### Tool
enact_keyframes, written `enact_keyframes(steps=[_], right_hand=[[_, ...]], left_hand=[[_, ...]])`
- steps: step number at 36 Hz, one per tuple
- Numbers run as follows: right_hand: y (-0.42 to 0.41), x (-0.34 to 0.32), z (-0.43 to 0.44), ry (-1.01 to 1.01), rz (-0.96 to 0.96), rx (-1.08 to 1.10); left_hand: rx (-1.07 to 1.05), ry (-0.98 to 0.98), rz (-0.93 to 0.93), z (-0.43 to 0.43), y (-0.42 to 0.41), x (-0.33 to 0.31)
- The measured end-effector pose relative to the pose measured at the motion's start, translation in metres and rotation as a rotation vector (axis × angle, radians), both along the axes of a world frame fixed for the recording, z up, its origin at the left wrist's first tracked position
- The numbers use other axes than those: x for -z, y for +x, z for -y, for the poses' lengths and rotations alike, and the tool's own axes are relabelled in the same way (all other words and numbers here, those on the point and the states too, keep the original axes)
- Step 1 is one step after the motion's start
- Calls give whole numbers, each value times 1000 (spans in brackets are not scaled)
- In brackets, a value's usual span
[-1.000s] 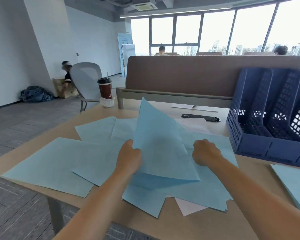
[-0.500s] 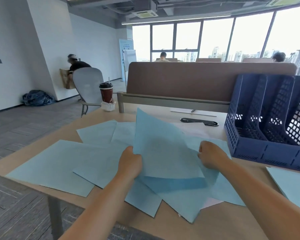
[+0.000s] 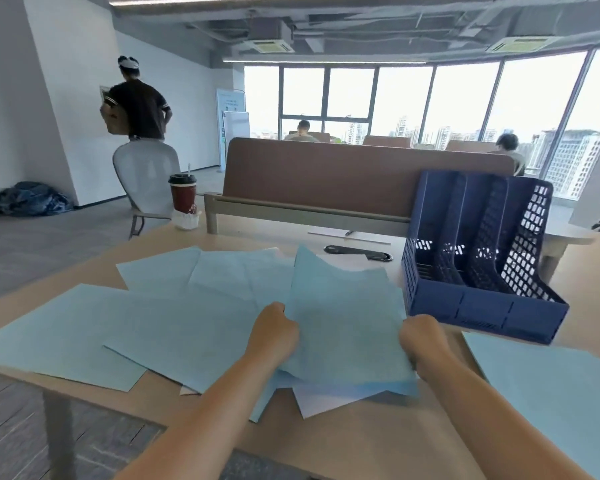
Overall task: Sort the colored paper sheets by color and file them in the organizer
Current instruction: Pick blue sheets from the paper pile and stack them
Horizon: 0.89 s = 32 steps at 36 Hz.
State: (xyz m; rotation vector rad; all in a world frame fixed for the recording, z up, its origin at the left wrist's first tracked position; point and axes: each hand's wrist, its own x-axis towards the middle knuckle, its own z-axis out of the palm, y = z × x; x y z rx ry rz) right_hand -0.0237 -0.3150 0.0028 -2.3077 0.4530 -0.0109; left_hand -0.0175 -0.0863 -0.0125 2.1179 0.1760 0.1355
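Both hands pinch blue sheet (image 3: pixel 343 327): left grip (image 3: pixel 274 332), right grip (image 3: pixel 421 337) closed on edges. Square it, lift clear of pile (image 3: pixel 187 327), toward organizer (image 3: pixel 478 306) beyond right grip.

Both bare forearms reached forward from the six o'clock edge, converging toward the centre. The left hand (image 3: pixel 273 332) was curled into a loose fist, knuckles up, its thumb side turned toward three o'clock. The right hand (image 3: pixel 424 339) sat level with it at three o'clock, fingers folded under, well apart from the left.
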Motion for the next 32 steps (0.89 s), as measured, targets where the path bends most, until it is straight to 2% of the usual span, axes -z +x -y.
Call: enact_keyframes(steps=[1, 2, 3, 5, 10, 13, 21, 28, 32], right_hand=[[-4, -1, -3, -223, -62, -54], [-3, -2, -2, -305, -45, -63], [1, 0, -2, -179, -28, -50], [4, 3, -3, -57, 24, 22], [21, 12, -8, -172, 13, 57], [21, 9, -11, -163, -7, 38], [26, 9, -2, -204, 41, 8], [26, 15, 2, -75, 73, 1], [19, 14, 3, -16, 101, -3]], left_hand=[[10, 50, 9, 2, 3, 1], [26, 100, 10, 5, 5, 2], [39, 143, 1, 6, 7, 3], [61, 210, -28, 8, 12, 5], [70, 219, -45, 9, 23, 5], [82, 191, -54, 12, 26, 4], [25, -16, -93, 16, 28, -2], [49, -65, -117, 21, 28, -2], [61, -97, -56, 22, 17, -7]])
